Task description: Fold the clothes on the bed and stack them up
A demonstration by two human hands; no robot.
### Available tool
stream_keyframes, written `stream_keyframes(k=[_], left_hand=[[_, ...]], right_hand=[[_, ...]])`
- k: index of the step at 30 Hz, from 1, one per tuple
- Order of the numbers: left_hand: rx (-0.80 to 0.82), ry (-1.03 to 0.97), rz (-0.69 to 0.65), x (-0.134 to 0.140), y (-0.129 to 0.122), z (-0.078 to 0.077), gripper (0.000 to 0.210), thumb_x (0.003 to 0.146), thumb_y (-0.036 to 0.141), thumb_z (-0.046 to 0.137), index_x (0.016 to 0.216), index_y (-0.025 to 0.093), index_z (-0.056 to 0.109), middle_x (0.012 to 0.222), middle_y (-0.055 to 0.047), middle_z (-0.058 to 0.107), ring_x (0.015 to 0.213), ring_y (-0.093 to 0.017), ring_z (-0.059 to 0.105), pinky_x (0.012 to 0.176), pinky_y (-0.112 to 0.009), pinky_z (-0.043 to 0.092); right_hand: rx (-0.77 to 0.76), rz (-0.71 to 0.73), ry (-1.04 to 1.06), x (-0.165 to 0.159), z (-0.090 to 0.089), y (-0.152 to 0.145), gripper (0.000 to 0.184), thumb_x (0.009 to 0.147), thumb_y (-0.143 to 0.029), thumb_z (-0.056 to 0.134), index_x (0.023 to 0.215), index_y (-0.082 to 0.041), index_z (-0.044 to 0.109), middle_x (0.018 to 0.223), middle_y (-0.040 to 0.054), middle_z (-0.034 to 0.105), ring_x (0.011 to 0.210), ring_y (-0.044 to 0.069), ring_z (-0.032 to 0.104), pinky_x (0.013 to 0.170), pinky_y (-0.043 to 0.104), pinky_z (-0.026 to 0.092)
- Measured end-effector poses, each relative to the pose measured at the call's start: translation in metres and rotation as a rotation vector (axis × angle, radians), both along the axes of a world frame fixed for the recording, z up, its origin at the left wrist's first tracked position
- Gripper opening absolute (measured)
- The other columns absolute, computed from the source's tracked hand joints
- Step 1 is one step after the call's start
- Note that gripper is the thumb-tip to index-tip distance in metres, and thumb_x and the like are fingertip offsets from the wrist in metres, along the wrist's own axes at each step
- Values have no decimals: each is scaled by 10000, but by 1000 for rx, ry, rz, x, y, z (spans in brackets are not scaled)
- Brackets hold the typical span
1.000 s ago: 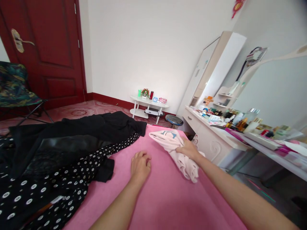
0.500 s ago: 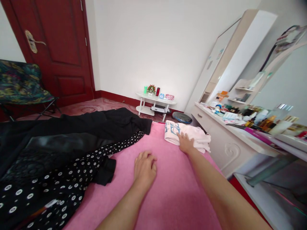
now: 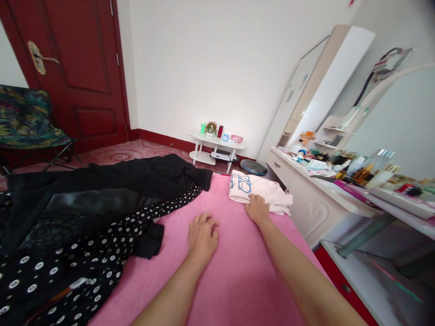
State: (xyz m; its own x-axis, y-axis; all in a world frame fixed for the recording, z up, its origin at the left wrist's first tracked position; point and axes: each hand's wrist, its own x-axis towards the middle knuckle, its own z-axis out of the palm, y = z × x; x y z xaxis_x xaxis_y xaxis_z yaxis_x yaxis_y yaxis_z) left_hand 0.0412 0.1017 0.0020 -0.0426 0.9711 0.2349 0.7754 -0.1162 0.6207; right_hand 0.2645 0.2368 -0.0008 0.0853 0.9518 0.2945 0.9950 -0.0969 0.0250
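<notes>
A folded pale pink garment (image 3: 272,192) with a blue-and-white print lies at the far right end of the pink bedspread (image 3: 238,271). My right hand (image 3: 257,209) rests at its near edge, fingertips on the cloth, and appears open rather than gripping. Flat on the bedspread to the left is my left hand (image 3: 203,233), palm down, fingers slightly bent and apart, holding nothing. Left of it a black garment with white ring dots (image 3: 102,253) is spread out, its dark cuff nearest to the hand. Black clothing (image 3: 163,174) overlaps it on the far side.
Along the right stands a white dressing table (image 3: 306,194) crowded with bottles and a mirror. Beyond the bed are a small white table (image 3: 217,140) with a potted plant, and a round dark object (image 3: 253,167). A folding chair (image 3: 30,117) stands by the red door (image 3: 81,68).
My right hand has slid back from the top of the pale pink garment to its near edge. My left hand stays on the bedspread. The view has shifted slightly right.
</notes>
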Motion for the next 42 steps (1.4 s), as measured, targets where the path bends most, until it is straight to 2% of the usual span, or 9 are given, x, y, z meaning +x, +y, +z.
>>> stream_keyframes(k=[5, 9, 15, 21, 23, 27, 31, 37, 42], left_hand=[[58, -5, -1, 0, 2, -3, 220, 769, 166, 563, 907, 284, 688, 1150, 1, 597, 1110, -211, 469, 950, -336, 354], [74, -27, 8, 0, 2, -5, 218, 757, 151, 563, 888, 275, 686, 1140, -3, 600, 1093, -214, 476, 928, -339, 361], [68, -40, 3, 0, 2, -4, 225, 757, 148, 559, 890, 278, 685, 1147, -4, 598, 1095, -215, 476, 922, -342, 364], [51, -28, 3, 0, 2, -3, 218, 774, 156, 557, 897, 282, 685, 1150, -5, 594, 1108, -213, 470, 936, -343, 359], [48, -20, -1, 0, 2, -4, 217, 782, 165, 554, 910, 285, 683, 1163, -6, 587, 1115, -216, 464, 934, -345, 356], [62, 16, -35, 0, 2, -6, 228, 789, 196, 560, 963, 294, 671, 1201, -7, 566, 1143, -219, 443, 940, -348, 345], [76, 65, -77, -1, 1, -6, 237, 808, 236, 552, 1011, 300, 655, 1221, -10, 552, 1171, -219, 424, 960, -358, 330], [50, 184, -112, 2, -16, 1, 314, 873, 287, 466, 1159, 285, 595, 1329, -34, 502, 1249, -228, 389, 1022, -385, 298], [-11, 268, -172, 6, -45, -4, 483, 903, 381, 389, 1366, 255, 446, 1501, -61, 320, 1393, -286, 215, 1123, -479, 129]], right_hand=[[62, 92, 40, -17, 11, 16, 590, 802, -299, 568, 1369, -272, 408, 1254, 105, 504, 1143, 278, 423, 964, 431, 319], [112, 96, 94, -13, 6, 17, 444, 871, -143, 377, 1265, -255, 548, 1111, 91, 571, 1050, 226, 489, 882, 315, 378], [203, 84, 170, 4, 6, 4, 508, 903, -168, 224, 1366, -130, 431, 1236, 103, 517, 1166, 214, 432, 944, 294, 361], [91, 169, 138, -11, 2, -9, 458, 810, -176, 432, 1224, -290, 590, 1118, 55, 589, 1057, 217, 508, 872, 294, 386], [75, 151, 112, -20, -2, -14, 507, 829, -248, 453, 1334, -272, 489, 1308, 84, 499, 1201, 261, 417, 958, 361, 336], [-127, 108, 63, -35, -9, -32, 709, 896, -544, 319, 1494, -201, 157, 1564, 87, 92, 1415, 297, 49, 1092, 493, 117], [-223, 136, 116, -49, -11, -65, 779, 881, -650, 227, 1501, -197, 96, 1569, 98, 0, 1425, 309, -34, 1097, 532, 64], [-240, 260, 199, -68, -7, -126, 628, 912, -542, 296, 1470, -258, 255, 1552, 82, 170, 1426, 282, 88, 1106, 540, 49], [-102, 412, 816, -75, 1, -161, 465, 846, -350, 434, 1274, -210, 553, 1379, 83, 499, 1313, 220, 396, 1107, 442, 234]])
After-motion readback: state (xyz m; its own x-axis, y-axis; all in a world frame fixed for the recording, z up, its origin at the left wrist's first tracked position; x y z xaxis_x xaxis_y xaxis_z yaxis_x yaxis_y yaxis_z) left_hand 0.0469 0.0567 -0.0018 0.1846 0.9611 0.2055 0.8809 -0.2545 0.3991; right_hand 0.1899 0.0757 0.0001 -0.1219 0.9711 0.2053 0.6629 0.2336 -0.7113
